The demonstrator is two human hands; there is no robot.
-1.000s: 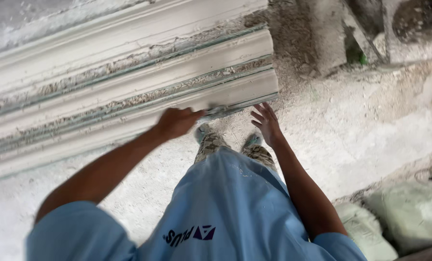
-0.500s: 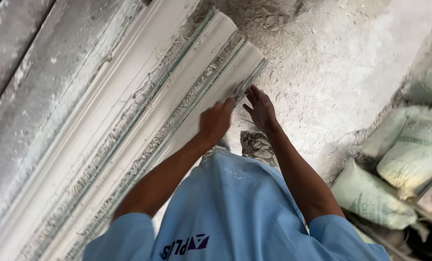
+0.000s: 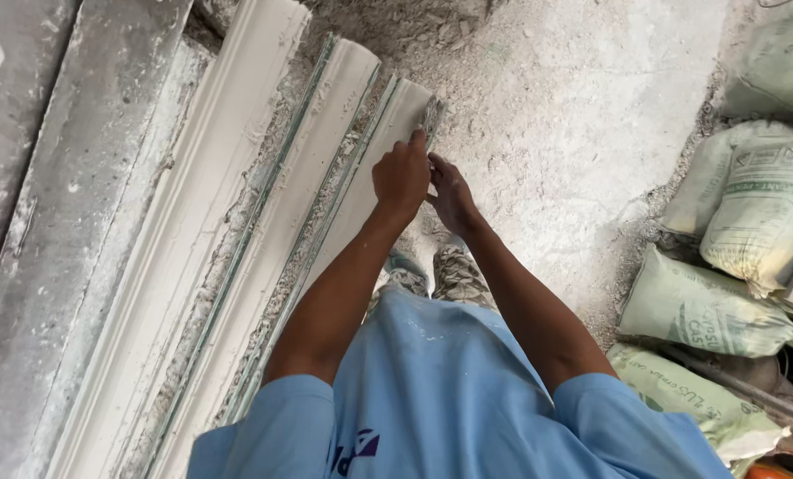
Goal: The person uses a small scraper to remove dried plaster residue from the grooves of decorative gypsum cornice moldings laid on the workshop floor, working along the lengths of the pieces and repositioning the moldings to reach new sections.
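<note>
Gripping the moulding strip (image 3: 361,191) near its end, both hands (image 3: 402,175) (image 3: 452,195) clenched; it looked stiff, brittle, best held mid-length.

Left hand (image 3: 402,177) perhaps hides a tool's handle.

Single head-worn view, looking steeply down, close above arms and floor (image 3: 574,115)
</note>
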